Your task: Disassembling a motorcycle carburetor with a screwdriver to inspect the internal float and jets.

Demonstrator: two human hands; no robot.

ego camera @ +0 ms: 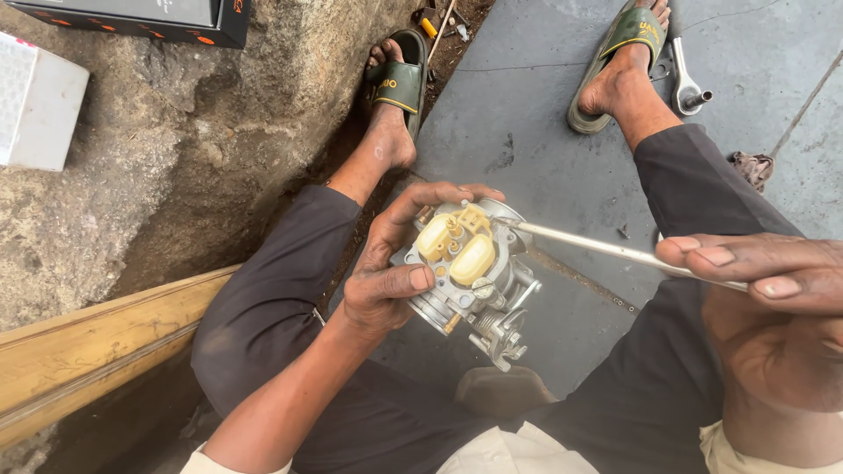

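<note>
Carburetor (470, 276) sits in the middle of the head view, held between the person's knees above the grey slab (527, 114). Left hand (391, 263) is closed around the carburetor, thumb on its near side and fingers curled over its far edge. Two cream floats (457, 247) face up on top of the carburetor. Right hand (773, 307), to the right of the carburetor, pinches a thin metal rod (606, 250); the rod tip touches the carburetor's upper right edge. Wrench (685, 83) lies far beyond the carburetor, beside the right sandal (628, 44). White box (35, 101) stands well left of the carburetor on rough stone.
</note>
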